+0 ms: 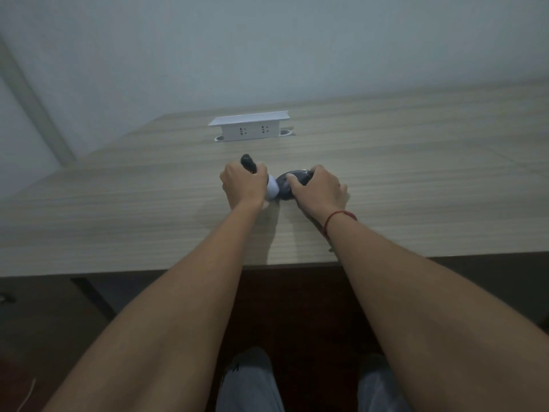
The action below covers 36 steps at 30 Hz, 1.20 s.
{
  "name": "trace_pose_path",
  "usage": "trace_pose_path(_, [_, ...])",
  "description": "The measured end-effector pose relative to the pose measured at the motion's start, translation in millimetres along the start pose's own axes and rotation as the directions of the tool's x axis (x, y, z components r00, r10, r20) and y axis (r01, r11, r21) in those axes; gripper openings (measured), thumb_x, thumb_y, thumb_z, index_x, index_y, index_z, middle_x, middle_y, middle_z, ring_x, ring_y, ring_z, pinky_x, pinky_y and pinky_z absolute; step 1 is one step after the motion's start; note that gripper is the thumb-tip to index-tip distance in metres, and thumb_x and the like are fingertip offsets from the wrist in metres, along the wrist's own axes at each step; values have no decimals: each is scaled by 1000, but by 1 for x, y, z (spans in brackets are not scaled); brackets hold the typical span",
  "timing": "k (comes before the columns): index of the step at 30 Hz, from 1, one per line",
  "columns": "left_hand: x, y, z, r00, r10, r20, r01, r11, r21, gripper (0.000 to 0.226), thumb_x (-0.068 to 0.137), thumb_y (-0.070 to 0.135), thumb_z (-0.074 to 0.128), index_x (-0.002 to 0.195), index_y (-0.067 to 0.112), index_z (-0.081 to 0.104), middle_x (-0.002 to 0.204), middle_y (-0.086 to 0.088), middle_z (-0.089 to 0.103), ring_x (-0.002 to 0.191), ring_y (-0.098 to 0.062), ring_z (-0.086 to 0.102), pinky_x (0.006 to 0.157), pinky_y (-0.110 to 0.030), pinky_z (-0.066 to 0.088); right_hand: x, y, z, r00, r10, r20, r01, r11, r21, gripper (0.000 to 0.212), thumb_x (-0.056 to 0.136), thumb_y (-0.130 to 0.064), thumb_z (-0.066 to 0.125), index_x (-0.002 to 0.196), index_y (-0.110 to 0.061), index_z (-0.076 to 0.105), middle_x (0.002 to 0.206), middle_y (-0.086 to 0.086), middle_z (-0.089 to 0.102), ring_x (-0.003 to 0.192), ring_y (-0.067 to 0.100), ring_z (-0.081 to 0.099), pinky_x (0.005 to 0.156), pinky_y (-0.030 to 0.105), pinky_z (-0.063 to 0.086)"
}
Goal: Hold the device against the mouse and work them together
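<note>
Gripping a black handle (249,163), the left hand (242,182) had its fingers curled tight round it, the handle's rounded tip poking out above the knuckles. A white ball (273,188) sat between the two hands, touching both. The right hand (318,188) lay curled over a dark grey rounded casing (292,181), holding it down on the wooden desk (416,179). A red string bracelet (338,217) circled the right wrist. Farther back stood a raised white socket box (250,127).
</note>
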<state>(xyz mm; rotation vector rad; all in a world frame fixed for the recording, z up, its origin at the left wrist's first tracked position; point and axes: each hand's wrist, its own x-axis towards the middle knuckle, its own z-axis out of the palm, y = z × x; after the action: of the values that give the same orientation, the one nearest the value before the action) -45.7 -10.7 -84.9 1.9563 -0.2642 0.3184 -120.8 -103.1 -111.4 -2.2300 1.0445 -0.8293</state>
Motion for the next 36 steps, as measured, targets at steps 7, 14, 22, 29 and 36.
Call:
trace_pose_path(7, [5,-7,-3,1000,2,15,-2,1000,21,31,83,27,67,91,-3,69,98,-19,70,93,-31,67,67,-29,45,-1,0,-2,1000,10,6,-10,999,47,47,84,-57,54,107,-17,54,112,4,65,105,27,56,91,39,35])
trace_pose_path(14, [0,-1,4,996,61,71,-64,997,45,35,87,30,63,100,-2,66,105,-18,67,98,-30,64,70,-27,41,-3,-2,-4,1000,11,10,-12,999,51,47,85,-57,54,109,-17,53,112,5,66,105,27,56,95,39,35])
trace_pose_path(22, [-11,-8,7,1000,-15,-6,14,999,-48,30,83,27,64,92,-1,67,95,-16,70,87,-29,67,71,-31,53,-2,-2,-4,1000,25,2,-25,998,64,42,88,-54,51,107,-16,57,110,6,67,102,28,59,94,38,35])
trace_pose_path(29, [-8,-2,9,992,117,39,-112,987,-113,30,80,28,68,82,-2,70,82,-15,72,74,-23,66,61,-22,42,-3,-2,-7,1000,30,0,-30,997,66,41,89,-53,51,105,-16,58,108,6,67,102,29,59,93,38,36])
trace_pose_path(36, [7,3,-2,986,159,41,-155,984,-85,28,86,25,67,90,-3,68,82,-10,64,74,-18,58,57,-6,35,0,-1,-5,999,33,-2,-32,997,76,42,88,-53,51,106,-16,59,110,6,68,104,29,60,94,38,36])
